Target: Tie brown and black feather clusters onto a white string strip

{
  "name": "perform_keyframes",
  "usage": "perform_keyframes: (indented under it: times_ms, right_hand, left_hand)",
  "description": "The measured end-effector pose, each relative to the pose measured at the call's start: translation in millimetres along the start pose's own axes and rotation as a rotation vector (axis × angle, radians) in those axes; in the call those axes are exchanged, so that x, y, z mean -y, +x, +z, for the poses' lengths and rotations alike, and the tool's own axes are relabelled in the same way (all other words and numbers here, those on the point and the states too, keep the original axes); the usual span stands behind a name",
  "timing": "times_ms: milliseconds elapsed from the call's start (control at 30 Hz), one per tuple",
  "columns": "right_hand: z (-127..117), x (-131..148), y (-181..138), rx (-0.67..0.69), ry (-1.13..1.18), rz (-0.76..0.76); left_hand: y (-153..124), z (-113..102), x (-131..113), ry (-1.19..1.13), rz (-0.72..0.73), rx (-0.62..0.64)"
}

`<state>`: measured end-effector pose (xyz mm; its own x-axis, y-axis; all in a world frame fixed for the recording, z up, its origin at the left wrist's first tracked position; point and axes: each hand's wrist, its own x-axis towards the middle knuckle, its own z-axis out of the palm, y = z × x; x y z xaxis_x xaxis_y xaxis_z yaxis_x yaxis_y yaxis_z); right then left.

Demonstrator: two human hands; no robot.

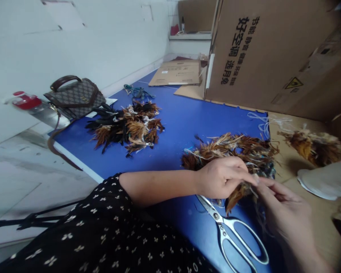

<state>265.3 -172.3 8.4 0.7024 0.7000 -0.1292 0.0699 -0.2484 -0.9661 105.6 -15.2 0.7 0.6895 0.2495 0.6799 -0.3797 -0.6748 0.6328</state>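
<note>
My left hand (224,177) is closed in a pinch on a small bunch of brown feathers (236,195) that hangs below its fingers. My right hand (284,212) meets it from the right, its fingertips pinched at the same bunch where a thin thread seems to trail. Just behind both hands lies a loose pile of brown and black feathers (235,149) on the blue mat (176,125). Steel scissors (233,231) lie shut on the mat below my hands.
A second heap of feather bundles (127,127) lies further left. A patterned handbag (74,96) and a red-capped bottle (31,104) sit at the mat's left edge. A big cardboard box (272,53) stands behind. More feathers (312,146) and a white shoe (324,180) are at right.
</note>
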Motion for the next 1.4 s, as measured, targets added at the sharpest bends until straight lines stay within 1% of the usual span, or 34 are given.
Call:
perform_keyframes:
  times_ms: [67, 167, 233, 333, 400, 467, 533, 633, 700, 733, 767, 800, 833, 900, 967, 1033, 1100, 1300, 1400]
  right_hand:
    - [-1, 0, 2, 0.027, 0.003, -0.010]
    - [-3, 0, 4, 0.082, 0.008, -0.021]
    - [-3, 1, 6, 0.121, 0.010, -0.026]
    - [-4, 1, 7, 0.166, 0.018, -0.030]
    - [-4, 1, 7, 0.181, 0.034, -0.028]
    - [-4, 1, 7, 0.181, 0.057, -0.025]
    - [-4, 1, 6, 0.177, 0.078, -0.018]
    - [-5, 1, 5, 0.174, 0.094, -0.009]
    - [-5, 1, 6, 0.161, 0.097, -0.009]
    - [-5, 1, 6, 0.153, 0.097, -0.011]
    - [-5, 1, 6, 0.147, 0.096, -0.012]
    - [-5, 2, 7, 0.147, 0.092, -0.011]
    - [-5, 2, 7, 0.149, 0.086, -0.011]
    - [-5, 3, 7, 0.161, 0.072, -0.008]
    - [-5, 3, 7, 0.170, 0.058, -0.003]
    - [-5, 2, 8, 0.177, 0.049, 0.000]
    - [-4, 1, 8, 0.188, 0.043, 0.001]
    - [-2, 3, 8, 0.222, 0.010, -0.019]
    - [-1, 8, 6, 0.231, -0.001, -0.022]
  left_hand:
    - [1, -1, 4, 0.024, 0.060, 0.074]
    - [4, -5, 6, 0.034, 0.090, 0.172]
    - [6, -9, 4, 0.039, 0.099, 0.209]
    - [7, -10, 2, 0.009, 0.072, 0.223]
    - [7, -8, 1, -0.061, 0.028, 0.173]
    - [6, -2, -1, -0.166, -0.083, 0.088]
    - [4, 4, -3, -0.331, -0.280, 0.000]
    - [1, 10, -7, -0.604, -0.596, -0.100]
    - [-1, 12, -9, -0.704, -0.721, -0.137]
    - [-1, 11, -9, -0.719, -0.751, -0.136]
    - [-2, 11, -10, -0.714, -0.750, -0.127]
    - [-2, 10, -9, -0.683, -0.716, -0.117]
    - [-2, 9, -9, -0.623, -0.648, -0.109]
    - [-1, 7, -7, -0.452, -0.459, -0.108]
    - [0, 5, -4, -0.299, -0.316, -0.068]
    - [1, 5, 0, -0.212, -0.265, 0.019]
    - [-1, 5, 4, -0.162, -0.230, 0.078]
    - [-5, 4, 9, -0.065, -0.044, 0.113]
    - [-3, 2, 7, -0.073, -0.003, 0.064]
